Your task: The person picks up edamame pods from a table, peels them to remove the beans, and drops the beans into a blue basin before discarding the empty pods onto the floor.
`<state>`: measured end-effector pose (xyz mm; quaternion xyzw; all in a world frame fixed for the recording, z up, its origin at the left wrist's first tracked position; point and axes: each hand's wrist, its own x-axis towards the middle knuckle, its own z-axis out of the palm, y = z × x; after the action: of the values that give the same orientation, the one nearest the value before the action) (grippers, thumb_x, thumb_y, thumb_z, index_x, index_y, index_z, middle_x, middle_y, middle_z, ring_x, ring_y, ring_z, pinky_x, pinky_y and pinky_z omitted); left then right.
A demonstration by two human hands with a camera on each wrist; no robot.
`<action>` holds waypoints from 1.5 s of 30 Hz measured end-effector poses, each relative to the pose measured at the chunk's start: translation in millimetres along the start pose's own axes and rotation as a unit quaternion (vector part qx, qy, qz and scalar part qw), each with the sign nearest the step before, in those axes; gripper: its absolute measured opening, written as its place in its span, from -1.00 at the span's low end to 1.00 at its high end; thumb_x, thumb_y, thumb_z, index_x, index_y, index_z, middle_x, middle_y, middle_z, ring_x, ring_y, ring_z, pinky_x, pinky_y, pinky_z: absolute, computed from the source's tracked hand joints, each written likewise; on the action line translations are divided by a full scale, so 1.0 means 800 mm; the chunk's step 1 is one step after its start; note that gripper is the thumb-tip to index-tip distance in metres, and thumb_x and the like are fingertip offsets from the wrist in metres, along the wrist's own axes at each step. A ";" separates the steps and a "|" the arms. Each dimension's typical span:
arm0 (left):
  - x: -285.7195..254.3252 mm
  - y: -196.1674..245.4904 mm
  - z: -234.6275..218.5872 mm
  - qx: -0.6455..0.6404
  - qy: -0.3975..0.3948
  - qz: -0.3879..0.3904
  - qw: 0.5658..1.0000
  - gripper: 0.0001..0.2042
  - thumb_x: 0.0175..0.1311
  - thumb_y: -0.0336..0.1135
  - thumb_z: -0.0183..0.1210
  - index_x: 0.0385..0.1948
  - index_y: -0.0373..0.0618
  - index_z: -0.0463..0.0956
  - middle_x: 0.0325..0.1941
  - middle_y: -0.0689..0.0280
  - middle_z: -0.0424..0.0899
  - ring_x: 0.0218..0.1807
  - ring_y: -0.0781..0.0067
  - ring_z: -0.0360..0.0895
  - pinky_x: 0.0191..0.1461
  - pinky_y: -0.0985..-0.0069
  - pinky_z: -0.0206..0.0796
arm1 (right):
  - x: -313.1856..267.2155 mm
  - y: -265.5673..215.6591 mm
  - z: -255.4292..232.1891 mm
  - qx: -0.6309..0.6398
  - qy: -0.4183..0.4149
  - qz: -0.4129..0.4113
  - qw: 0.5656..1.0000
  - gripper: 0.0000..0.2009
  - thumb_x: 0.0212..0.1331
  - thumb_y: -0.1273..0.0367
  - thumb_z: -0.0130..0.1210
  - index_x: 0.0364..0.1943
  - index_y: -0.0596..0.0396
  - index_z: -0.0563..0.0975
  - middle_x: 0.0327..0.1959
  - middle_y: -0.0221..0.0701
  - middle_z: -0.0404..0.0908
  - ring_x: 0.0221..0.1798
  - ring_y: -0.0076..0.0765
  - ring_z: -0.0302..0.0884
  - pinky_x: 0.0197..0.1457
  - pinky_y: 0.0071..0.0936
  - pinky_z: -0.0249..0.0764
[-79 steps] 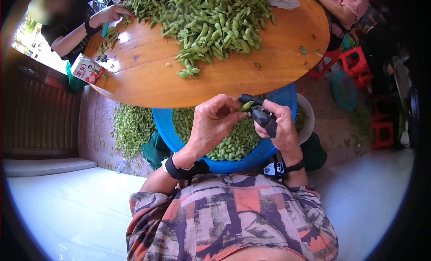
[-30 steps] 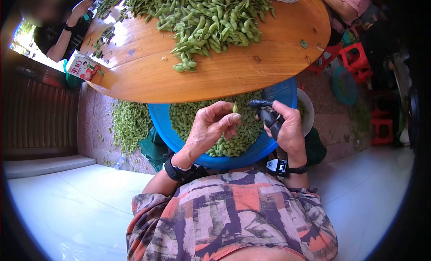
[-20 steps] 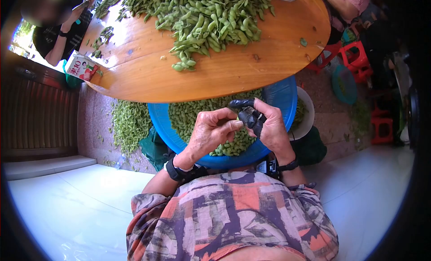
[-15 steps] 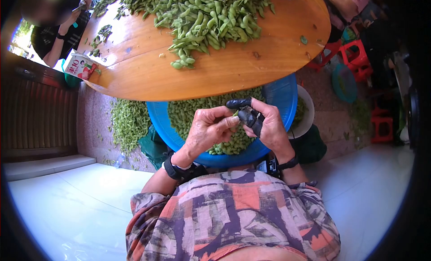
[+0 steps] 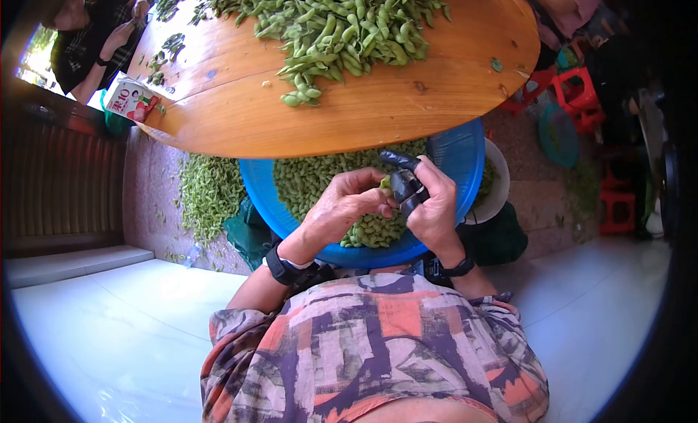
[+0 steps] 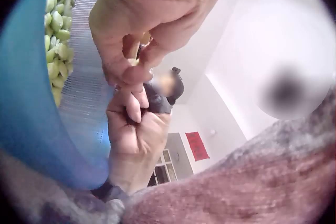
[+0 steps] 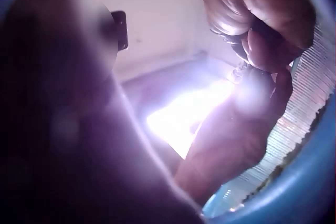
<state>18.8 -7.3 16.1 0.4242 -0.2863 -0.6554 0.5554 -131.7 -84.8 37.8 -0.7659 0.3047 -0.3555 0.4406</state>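
Note:
My left hand (image 5: 342,208) pinches a green soybean pod (image 5: 386,182) between thumb and forefinger. Against the pod's other side is my right hand (image 5: 436,212), its thumb and forefinger wrapped in black tape; the taped thumb presses in and the lower fingers curl under. In the left wrist view the fingertips of both hands meet, and the pod is mostly hidden behind them. Below the hands stands a blue basin (image 5: 454,150) with many shelled green soybeans (image 5: 302,190) in it. A large heap of unshelled pods (image 5: 349,30) lies on the wooden table (image 5: 240,114) ahead.
A juice carton (image 5: 132,101) stands at the table's left edge. Pale green husks (image 5: 211,198) are heaped on the floor at left. To the right are a white bowl (image 5: 500,179), red stools (image 5: 578,96) and a teal basin (image 5: 558,136). Other people sit around the table.
The left hand held a pod upright apart from the right hand a second ago. Since then the right hand has come leftward onto the pod, and its taped thumb now presses against it.

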 end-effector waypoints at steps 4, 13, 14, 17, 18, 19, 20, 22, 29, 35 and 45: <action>0.000 -0.001 0.000 -0.070 -0.024 0.013 0.997 -0.77 0.41 -0.28 0.11 -0.10 -0.28 0.52 -0.30 0.32 0.64 -0.22 0.61 0.56 -0.14 0.59 0.44 | 0.003 0.002 0.002 -0.064 0.039 -0.060 0.995 -0.72 0.01 0.59 0.15 -0.13 0.18 0.60 -0.48 -0.31 0.46 -0.43 -0.34 0.46 -0.37 -0.40 0.39; -0.003 0.011 -0.001 0.173 0.006 -0.041 0.984 -0.77 0.41 -0.26 0.12 -0.25 -0.26 0.61 -0.48 0.41 0.58 -0.46 0.70 0.46 -0.37 0.67 0.34 | 0.003 0.014 -0.003 0.054 0.004 0.046 0.997 -0.72 0.10 0.50 0.18 -0.06 0.16 0.59 -0.41 -0.30 0.52 -0.36 -0.40 0.50 -0.25 -0.49 0.43; -0.004 0.011 0.002 0.166 0.015 -0.033 0.985 -0.78 0.40 -0.26 0.13 -0.28 -0.26 0.61 -0.51 0.43 0.56 -0.49 0.71 0.43 -0.42 0.68 0.30 | 0.003 0.016 -0.003 0.094 -0.026 0.038 0.995 -0.70 0.09 0.49 0.19 -0.03 0.16 0.58 -0.40 -0.30 0.53 -0.35 -0.43 0.50 -0.23 -0.49 0.43; -0.006 0.008 0.005 0.150 0.024 -0.032 0.988 -0.77 0.39 -0.26 0.15 -0.33 -0.26 0.61 -0.56 0.45 0.53 -0.54 0.74 0.37 -0.49 0.70 0.22 | 0.004 0.015 -0.008 0.084 -0.067 0.036 0.994 -0.66 0.09 0.48 0.20 0.00 0.16 0.57 -0.38 -0.31 0.54 -0.32 -0.50 0.49 -0.21 -0.50 0.43; -0.007 0.007 0.005 0.140 0.024 -0.037 0.989 -0.77 0.39 -0.26 0.15 -0.35 -0.26 0.61 -0.57 0.45 0.52 -0.55 0.74 0.34 -0.51 0.71 0.18 | 0.004 0.014 -0.007 0.084 -0.067 0.036 0.994 -0.66 0.09 0.48 0.20 0.00 0.16 0.57 -0.38 -0.31 0.54 -0.32 -0.50 0.49 -0.21 -0.50 0.43; -0.007 0.007 0.005 0.140 0.024 -0.037 0.989 -0.77 0.39 -0.26 0.15 -0.35 -0.26 0.61 -0.57 0.45 0.52 -0.55 0.74 0.34 -0.51 0.71 0.18 | 0.005 0.012 -0.005 0.084 -0.064 0.031 0.994 -0.66 0.08 0.49 0.20 0.00 0.16 0.57 -0.37 -0.32 0.54 -0.31 -0.50 0.49 -0.20 -0.51 0.44; -0.007 0.008 0.006 0.152 0.027 -0.029 0.988 -0.77 0.38 -0.27 0.15 -0.37 -0.26 0.60 -0.60 0.46 0.49 -0.57 0.75 0.31 -0.53 0.71 0.12 | 0.005 0.009 -0.005 0.085 -0.061 0.027 0.994 -0.66 0.07 0.50 0.19 0.00 0.16 0.57 -0.36 -0.32 0.54 -0.29 -0.51 0.49 -0.19 -0.52 0.44; -0.008 0.011 0.008 0.163 0.030 -0.022 0.986 -0.77 0.38 -0.27 0.15 -0.39 -0.25 0.60 -0.62 0.46 0.47 -0.58 0.75 0.27 -0.54 0.71 0.07 | 0.004 0.003 -0.007 0.084 -0.068 0.059 0.992 -0.66 0.09 0.51 0.17 0.01 0.16 0.58 -0.37 -0.36 0.56 -0.30 -0.55 0.48 -0.19 -0.54 0.44; -0.006 0.012 0.008 0.119 0.046 -0.042 0.991 -0.74 0.40 -0.26 0.11 -0.43 -0.26 0.60 -0.70 0.47 0.38 -0.64 0.73 0.17 -0.57 0.66 -0.03 | -0.001 -0.003 -0.002 0.199 -0.060 0.193 0.959 -0.72 0.21 0.47 0.10 0.01 0.15 0.59 -0.44 -0.57 0.55 -0.39 -0.72 0.42 -0.32 -0.66 0.41; -0.006 0.011 0.007 0.105 0.033 -0.050 0.993 -0.74 0.39 -0.28 0.11 -0.44 -0.27 0.60 -0.72 0.45 0.39 -0.66 0.72 0.17 -0.59 0.67 -0.05 | -0.003 -0.001 -0.002 0.200 -0.070 0.194 0.958 -0.71 0.20 0.43 0.11 0.01 0.15 0.59 -0.49 -0.61 0.52 -0.46 -0.78 0.36 -0.41 -0.71 0.33; -0.003 0.015 0.006 0.021 -0.015 -0.095 0.995 -0.72 0.43 -0.19 0.07 -0.30 -0.23 0.60 -0.49 0.35 0.59 -0.58 0.65 0.42 -0.55 0.68 0.21 | -0.007 0.015 -0.001 0.274 -0.035 0.224 0.934 -0.71 0.18 0.43 0.05 -0.01 0.16 0.58 -0.54 -0.67 0.44 -0.53 -0.83 0.26 -0.51 -0.77 0.21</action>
<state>20.2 -8.4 28.9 0.4517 -0.2667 -0.7053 0.4769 -137.4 -85.9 25.7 -0.5387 0.3437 -0.2904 0.7122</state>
